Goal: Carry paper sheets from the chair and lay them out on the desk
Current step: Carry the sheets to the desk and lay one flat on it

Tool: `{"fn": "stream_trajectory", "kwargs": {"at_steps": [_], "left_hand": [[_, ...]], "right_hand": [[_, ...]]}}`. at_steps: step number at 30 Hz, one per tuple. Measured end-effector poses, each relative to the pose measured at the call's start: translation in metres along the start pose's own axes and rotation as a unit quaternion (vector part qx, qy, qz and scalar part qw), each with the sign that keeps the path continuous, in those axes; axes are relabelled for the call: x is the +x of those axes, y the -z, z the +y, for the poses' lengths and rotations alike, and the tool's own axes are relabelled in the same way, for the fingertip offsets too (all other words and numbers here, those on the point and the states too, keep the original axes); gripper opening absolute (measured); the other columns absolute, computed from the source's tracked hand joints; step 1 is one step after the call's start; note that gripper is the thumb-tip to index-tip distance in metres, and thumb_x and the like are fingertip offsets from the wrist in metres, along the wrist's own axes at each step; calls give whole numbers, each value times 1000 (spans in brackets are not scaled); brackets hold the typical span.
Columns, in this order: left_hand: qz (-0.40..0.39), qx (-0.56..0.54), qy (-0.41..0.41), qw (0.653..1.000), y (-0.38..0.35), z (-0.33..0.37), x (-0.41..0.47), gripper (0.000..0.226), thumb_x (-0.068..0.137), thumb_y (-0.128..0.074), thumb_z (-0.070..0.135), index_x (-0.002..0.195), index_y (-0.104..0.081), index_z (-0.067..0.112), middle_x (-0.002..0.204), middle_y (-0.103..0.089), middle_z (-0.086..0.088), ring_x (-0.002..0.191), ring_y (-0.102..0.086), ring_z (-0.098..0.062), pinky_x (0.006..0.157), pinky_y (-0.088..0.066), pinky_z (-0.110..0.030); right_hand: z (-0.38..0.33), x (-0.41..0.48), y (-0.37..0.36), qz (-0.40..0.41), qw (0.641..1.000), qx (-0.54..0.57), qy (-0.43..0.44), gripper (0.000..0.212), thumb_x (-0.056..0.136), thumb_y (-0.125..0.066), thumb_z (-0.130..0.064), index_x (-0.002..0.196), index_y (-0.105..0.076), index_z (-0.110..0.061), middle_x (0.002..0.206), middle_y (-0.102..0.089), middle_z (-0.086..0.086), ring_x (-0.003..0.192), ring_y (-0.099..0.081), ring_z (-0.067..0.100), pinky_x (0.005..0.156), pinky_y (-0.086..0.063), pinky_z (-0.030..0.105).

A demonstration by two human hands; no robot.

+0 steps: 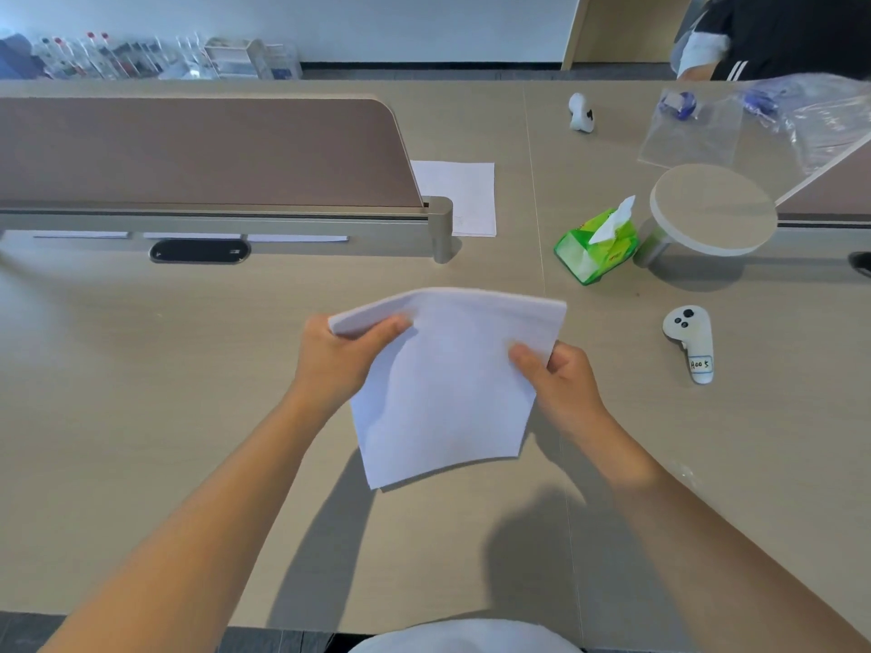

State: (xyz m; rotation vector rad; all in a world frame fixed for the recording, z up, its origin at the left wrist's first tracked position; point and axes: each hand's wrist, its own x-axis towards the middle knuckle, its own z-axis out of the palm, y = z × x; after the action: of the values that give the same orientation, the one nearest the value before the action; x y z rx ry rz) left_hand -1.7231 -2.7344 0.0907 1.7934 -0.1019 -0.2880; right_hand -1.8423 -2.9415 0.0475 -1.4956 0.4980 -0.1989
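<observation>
I hold a small stack of white paper sheets in the air above the middle of the beige desk. My left hand grips the stack's upper left corner, bending it over. My right hand pinches the right edge, thumb on top. One more white sheet lies flat on the desk farther back, partly behind the end of the brown divider panel. The chair is not in view.
A green tissue pack and a round raised stand sit at right. Two white controllers lie on the desk, with clear plastic bags at the far right. A person sits across the desk.
</observation>
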Motion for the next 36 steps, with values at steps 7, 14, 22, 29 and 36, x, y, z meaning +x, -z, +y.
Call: {"fn": "stream_trajectory", "kwargs": {"at_steps": [7, 14, 22, 29, 36], "left_hand": [[-139, -58, 68, 986, -35, 10, 63, 17, 85, -77, 23, 98, -75, 12, 95, -77, 1, 88, -73, -15, 80, -56, -31], [-143, 34, 191, 970, -70, -104, 94, 42, 84, -64, 50, 72, -46, 14, 69, -39, -8, 66, -40, -20, 65, -31, -35], [-57, 138, 185, 971, -107, -143, 142, 36, 103, -44, 21, 68, -40, 13, 66, -39, 1, 63, -35, -15, 59, -30, -29], [-62, 142, 195, 969, -112, -154, 160, 42, 100, -46, 18, 63, -28, 18, 60, -27, 4, 60, -25, -15, 57, -21, -30], [-56, 124, 228, 964, -124, -150, 164, 40, 100, -46, 17, 64, -27, 18, 63, -26, 2, 60, -24, -14, 56, -21, -28]], "right_hand": [[15, 38, 15, 120, 991, -45, 31, 21, 102, -53, -22, 86, -66, -26, 82, -71, -13, 78, -66, 6, 72, -54, 26], [69, 121, 39, 115, 983, -62, -125, 24, 101, -53, -26, 107, -71, -12, 97, -72, -3, 88, -66, 13, 80, -51, 28], [110, 193, 19, 111, 965, -134, -198, 34, 99, -53, -28, 68, -49, -14, 65, -45, 1, 65, -40, 20, 55, -31, 30], [118, 216, 30, 83, 933, -232, -263, 28, 93, -55, -33, 71, -52, -16, 73, -52, 1, 72, -50, 22, 63, -39, 29], [119, 194, 43, 145, 914, -274, -261, 14, 89, -54, -23, 85, -57, -11, 82, -58, 5, 78, -53, 27, 64, -39, 29]]}}
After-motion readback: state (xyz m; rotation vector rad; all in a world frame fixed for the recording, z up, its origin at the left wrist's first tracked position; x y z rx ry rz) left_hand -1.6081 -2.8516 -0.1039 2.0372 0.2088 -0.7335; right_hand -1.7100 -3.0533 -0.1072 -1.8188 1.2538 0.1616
